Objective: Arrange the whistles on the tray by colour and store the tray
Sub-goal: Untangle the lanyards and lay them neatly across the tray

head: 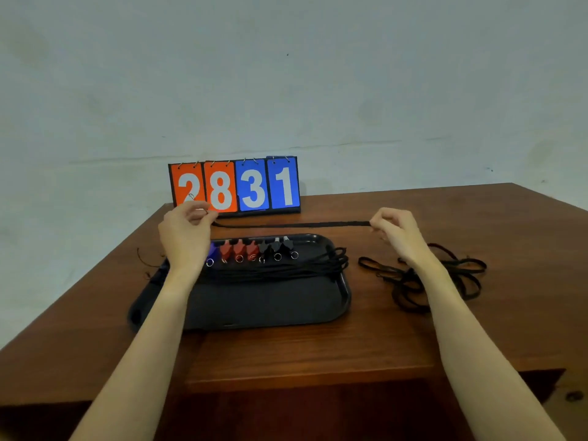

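The left hand (187,227) and the right hand (396,229) hold a black cord (292,224) stretched level between them above the far side of the tray (273,307). The left hand's fingers are curled round its end of the cord, where a small metal ring (192,196) sticks up above the knuckles; what hangs from that end is hidden inside the hand. The right hand pinches the other end between thumb and fingertips.

Below the stretched cord, the black tray lies on the wooden table (318,351). Along its far edge stands a row of whistles: a blue whistle (211,249) just beside the left wrist, then three red whistles (239,248), then three black whistles (276,245) toward the right hand. A bundle of black cords (286,268) lies across the tray nearer the person than the row.

Under the right wrist, off the tray, a loose tangle of cords (445,275) rests on the table. Beyond both hands a scoreboard (235,186) reads 2831.
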Tool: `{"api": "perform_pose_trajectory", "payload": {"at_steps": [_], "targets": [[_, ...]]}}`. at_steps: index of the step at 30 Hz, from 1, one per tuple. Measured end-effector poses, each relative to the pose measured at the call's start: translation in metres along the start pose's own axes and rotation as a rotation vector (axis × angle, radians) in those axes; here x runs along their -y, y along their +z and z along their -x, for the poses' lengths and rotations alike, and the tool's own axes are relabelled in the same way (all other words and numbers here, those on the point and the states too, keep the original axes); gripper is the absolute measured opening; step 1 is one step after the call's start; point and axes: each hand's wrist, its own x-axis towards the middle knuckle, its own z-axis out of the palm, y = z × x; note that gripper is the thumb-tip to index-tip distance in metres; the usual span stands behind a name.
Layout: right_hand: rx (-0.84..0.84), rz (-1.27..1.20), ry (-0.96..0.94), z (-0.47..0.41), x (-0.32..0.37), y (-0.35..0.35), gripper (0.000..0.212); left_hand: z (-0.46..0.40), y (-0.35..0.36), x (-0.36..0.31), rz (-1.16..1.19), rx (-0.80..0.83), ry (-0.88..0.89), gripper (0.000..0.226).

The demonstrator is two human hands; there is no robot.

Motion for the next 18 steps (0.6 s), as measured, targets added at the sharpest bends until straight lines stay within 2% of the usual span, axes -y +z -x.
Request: {"api": "perform_pose_trajectory", "payload": {"at_steps": [7,12,18], "targets": [[0.264,0.143,-0.15,0.008,0.017,0.028,0.011,0.006,-0.067,0.055,-0.207,0.086,-0.061,0.021],[0.284,0.305,-0.361,0.016,0.017,0.044,0.008,0.014,-0.081,0.082,-0.279,0.119,-0.096,0.023],[0.334,0.399,-0.422,0.016,0.012,0.056,0.006,0.017,-0.086,0.093,-0.366,0.186,-0.098,0.024]]}}
